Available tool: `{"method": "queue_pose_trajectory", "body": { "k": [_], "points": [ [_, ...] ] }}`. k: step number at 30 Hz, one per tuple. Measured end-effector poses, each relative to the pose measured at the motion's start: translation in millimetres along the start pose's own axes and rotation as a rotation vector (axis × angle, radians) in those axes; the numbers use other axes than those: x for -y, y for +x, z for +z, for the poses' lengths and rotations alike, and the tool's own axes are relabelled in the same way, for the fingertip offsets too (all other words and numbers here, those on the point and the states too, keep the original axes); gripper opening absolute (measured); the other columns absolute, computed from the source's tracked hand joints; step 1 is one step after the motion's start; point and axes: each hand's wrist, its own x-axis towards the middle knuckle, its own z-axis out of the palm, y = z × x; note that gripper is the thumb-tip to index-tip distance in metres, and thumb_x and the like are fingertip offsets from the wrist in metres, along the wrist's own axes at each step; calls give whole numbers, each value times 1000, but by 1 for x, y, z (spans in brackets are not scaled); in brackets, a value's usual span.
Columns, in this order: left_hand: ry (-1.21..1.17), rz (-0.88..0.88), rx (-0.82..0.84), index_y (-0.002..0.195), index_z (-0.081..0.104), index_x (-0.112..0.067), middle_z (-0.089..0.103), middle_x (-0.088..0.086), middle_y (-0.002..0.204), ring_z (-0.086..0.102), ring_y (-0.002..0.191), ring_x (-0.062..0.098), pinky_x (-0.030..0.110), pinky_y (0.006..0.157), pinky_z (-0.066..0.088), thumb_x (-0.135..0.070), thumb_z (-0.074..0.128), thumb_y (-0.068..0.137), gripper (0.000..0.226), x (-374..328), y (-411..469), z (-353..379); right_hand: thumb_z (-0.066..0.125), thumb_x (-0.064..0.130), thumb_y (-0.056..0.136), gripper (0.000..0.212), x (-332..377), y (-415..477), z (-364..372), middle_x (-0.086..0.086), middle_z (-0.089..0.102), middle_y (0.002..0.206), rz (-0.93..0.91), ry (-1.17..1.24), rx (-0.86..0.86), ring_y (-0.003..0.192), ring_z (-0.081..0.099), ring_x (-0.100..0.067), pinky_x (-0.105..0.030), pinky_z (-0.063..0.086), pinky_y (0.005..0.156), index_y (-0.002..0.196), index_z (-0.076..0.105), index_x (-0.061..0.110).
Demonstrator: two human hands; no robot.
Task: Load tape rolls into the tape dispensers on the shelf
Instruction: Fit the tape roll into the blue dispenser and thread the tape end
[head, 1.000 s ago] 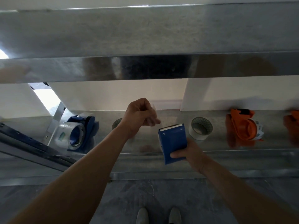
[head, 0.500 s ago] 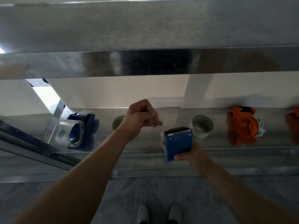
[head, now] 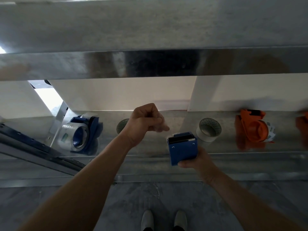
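Head view: right hand (head: pixel 195 160) fingers grip blue tape dispenser (head: pixel 182 151) over shelf (head: pixel 153 147) front edge, blade up; left hand (head: pixel 145 124) fingers curled, pinching clear tape strip (head: pixel 164 125) just beside it; white roll (head: pixel 209 130) behind on shelf

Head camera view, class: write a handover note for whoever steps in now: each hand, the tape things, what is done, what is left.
Left hand: pinches what looks like a clear tape end.
Right hand: grips the blue plastic handheld dispenser, toothed blade up, before the metal shelf.
On it: second blue dispenser holding a clear tape roll, far left; pale loose tape roll, centre-right; another roll half hidden behind the left wrist; orange plastic dispenser, right, seemingly loaded.
Done: two dispensers look loaded. Left: finish threading the held one, shelve it, use the loose rolls.
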Motion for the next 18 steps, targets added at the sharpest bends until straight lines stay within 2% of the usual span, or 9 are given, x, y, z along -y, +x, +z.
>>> {"method": "queue_pose_trajectory", "body": {
  "k": [3, 6, 9, 13, 16, 18],
  "points": [
    [88, 22, 29, 75, 51, 1, 66, 14, 66, 69, 74, 41, 37, 64, 55, 3, 60, 77, 9, -8, 1, 2, 77, 0, 52, 55, 5, -1, 2, 3, 76, 86, -10, -3, 23, 83, 71, -8, -21, 55, 65, 105, 67, 11],
    [149, 46, 37, 78, 51, 3, 68, 10, 67, 69, 77, 43, 37, 63, 54, -1, 60, 79, 10, -12, 1, 6, 77, 0, 52, 53, 4, 1, 1, 2, 76, 86, -5, 0, 15, 83, 71, -9, -22, 55, 66, 103, 68, 12],
    [196, 62, 84, 77, 54, 1, 69, 10, 71, 71, 79, 39, 43, 69, 55, -1, 61, 78, 7, -15, -4, 11, 83, 8, 46, 56, -3, 4, -2, -4, 76, 93, 27, 32, -23, 90, 71, -16, -31, 56, 73, 100, 70, 18],
    [183, 64, 97, 76, 55, 0, 67, 16, 75, 72, 77, 34, 41, 69, 55, 0, 62, 76, 7, -18, -6, 15, 85, 20, 42, 58, -7, 7, -6, -9, 75, 99, 47, 43, -36, 98, 70, -25, -42, 57, 83, 99, 73, 21],
    [115, 47, 62, 72, 55, -6, 67, 14, 72, 72, 75, 36, 38, 66, 56, 1, 60, 78, 11, -18, -4, 14, 84, 14, 47, 53, -3, 7, -6, -6, 76, 96, 44, -21, -7, 94, 70, -20, -37, 57, 80, 98, 73, 22],
    [100, 38, 52, 74, 52, -4, 67, 16, 71, 71, 73, 36, 36, 62, 56, 0, 60, 80, 11, -18, -3, 12, 80, 8, 51, 51, 3, 7, -4, -3, 76, 92, 41, -64, 20, 90, 71, -16, -31, 57, 74, 100, 71, 18]
  ]
}}
